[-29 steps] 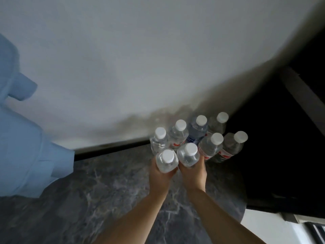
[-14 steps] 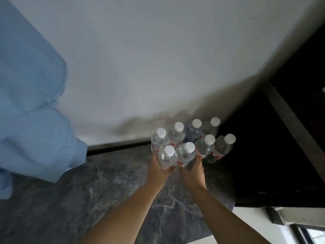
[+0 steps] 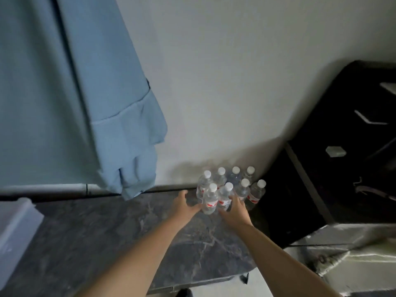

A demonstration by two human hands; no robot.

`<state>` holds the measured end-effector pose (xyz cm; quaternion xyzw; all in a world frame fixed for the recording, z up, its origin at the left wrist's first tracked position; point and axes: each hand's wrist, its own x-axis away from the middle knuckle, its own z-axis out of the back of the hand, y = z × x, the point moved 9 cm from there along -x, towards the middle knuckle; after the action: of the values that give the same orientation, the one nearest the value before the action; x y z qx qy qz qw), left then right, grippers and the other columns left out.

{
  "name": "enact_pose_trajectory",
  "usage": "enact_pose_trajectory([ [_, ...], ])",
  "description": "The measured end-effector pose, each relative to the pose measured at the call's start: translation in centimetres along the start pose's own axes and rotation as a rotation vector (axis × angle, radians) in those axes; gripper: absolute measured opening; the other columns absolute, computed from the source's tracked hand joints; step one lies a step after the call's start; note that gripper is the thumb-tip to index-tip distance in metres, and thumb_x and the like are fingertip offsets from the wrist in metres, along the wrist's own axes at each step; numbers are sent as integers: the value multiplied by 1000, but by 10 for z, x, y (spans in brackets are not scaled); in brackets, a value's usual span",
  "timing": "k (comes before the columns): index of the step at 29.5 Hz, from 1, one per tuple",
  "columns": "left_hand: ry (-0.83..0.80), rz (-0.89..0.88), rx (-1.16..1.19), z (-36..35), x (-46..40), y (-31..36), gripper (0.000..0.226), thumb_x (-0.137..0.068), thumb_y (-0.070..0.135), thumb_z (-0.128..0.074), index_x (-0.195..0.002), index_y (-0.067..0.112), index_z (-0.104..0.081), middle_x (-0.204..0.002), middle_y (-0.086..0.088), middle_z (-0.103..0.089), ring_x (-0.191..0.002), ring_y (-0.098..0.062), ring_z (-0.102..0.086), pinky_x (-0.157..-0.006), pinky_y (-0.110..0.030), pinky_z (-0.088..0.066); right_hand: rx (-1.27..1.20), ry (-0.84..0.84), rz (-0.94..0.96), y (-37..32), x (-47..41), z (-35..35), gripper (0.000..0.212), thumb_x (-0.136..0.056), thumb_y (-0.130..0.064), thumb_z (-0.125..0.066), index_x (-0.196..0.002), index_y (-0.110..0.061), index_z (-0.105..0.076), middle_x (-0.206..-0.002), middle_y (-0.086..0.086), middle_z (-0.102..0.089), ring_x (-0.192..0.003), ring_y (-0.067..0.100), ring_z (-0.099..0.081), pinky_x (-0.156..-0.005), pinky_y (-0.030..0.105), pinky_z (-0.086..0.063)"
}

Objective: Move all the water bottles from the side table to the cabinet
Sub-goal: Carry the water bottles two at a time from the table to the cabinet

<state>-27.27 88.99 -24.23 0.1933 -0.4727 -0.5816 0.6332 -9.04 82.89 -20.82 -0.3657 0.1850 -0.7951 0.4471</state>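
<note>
From your head camera, eight water bottles (image 3: 230, 188) stand bunched at the marble top's (image 3: 120, 230) far right corner against the wall, so I judge this batch set down. Your left hand (image 3: 184, 205) lies loosely open beside the front bottle (image 3: 210, 202). Your right hand (image 3: 235, 210) touches its neighbour (image 3: 225, 197), grip unclear; whether this is table or cabinet is hidden.

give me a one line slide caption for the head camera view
Both hands, left hand and right hand, reach a cluster of capped water bottles standing on a dark marble surface.
</note>
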Motion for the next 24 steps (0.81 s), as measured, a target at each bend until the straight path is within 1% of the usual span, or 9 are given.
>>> enact_pose_trajectory([
  [4,-11,-42,-176,53,51,15,71,-83,39,-69,-140,13,-37,-141,-14,-47,-126,-27,-50,-102,-40,-43,240,-105,132,-57,45,-5,60,-91,-28,-61,-144,-14,-38,-143,12,-44,-127,29,-49,-105,39,-45],
  [7,-22,-70,-315,77,51,27,67,-84,45,-66,-139,16,-40,-140,-10,-50,-125,-25,-52,-99,-39,-45,375,-89,178,-79,45,0,52,-91,-32,-60,-138,-15,-47,-137,11,-51,-125,29,-51,-103,38,-45],
  [8,80,-23,-297,152,121,-5,67,-84,44,-66,-138,16,-40,-140,-10,-50,-125,-26,-51,-99,-39,-45,437,-152,329,-135,111,-41,49,-91,-33,-60,-136,-15,-50,-134,11,-53,-124,29,-52,-102,38,-45],
  [9,110,-22,-314,168,137,-9,66,-84,44,-66,-138,15,-41,-140,-10,-49,-126,-26,-51,-100,-40,-45,511,-165,372,-149,124,-50,46,-90,-33,-59,-133,-16,-52,-131,11,-54,-123,30,-53,-102,38,-45],
  [13,108,-52,-386,186,151,-12,61,-84,42,-67,-134,14,-44,-137,-8,-53,-126,-24,-51,-98,-34,-44,710,-170,452,-172,132,-63,45,-91,-33,-58,-132,-19,-51,-134,9,-52,-126,29,-50,-103,40,-44],
  [15,163,1,-398,222,185,-34,65,-84,44,-65,-138,16,-41,-141,-7,-50,-128,-24,-49,-100,-34,-42,763,-193,529,-199,154,-89,43,-93,-34,-55,-134,-20,-49,-138,8,-49,-128,28,-48,-103,41,-42],
  [17,233,57,-354,279,235,-79,69,-86,45,-62,-143,17,-36,-145,-6,-45,-131,-25,-47,-100,-36,-42,809,-209,661,-246,203,-138,44,-96,-36,-52,-136,-21,-47,-144,6,-45,-130,27,-47,-103,40,-41],
  [20,332,132,-380,347,310,-146,64,-88,45,-60,-139,12,-39,-141,-12,-49,-125,-30,-51,-94,-38,-43,864,-248,819,-294,272,-210,46,-96,-39,-51,-138,-21,-46,-144,5,-46,-132,26,-45,-107,40,-40],
  [24,452,282,-373,434,441,-246,61,-87,42,-62,-136,11,-43,-133,-11,-56,-119,-28,-55,-89,-34,-44,877,-376,1011,-340,399,-324,45,-98,-34,-49,-141,-20,-45,-145,5,-49,-132,29,-48,-107,44,-42],
])
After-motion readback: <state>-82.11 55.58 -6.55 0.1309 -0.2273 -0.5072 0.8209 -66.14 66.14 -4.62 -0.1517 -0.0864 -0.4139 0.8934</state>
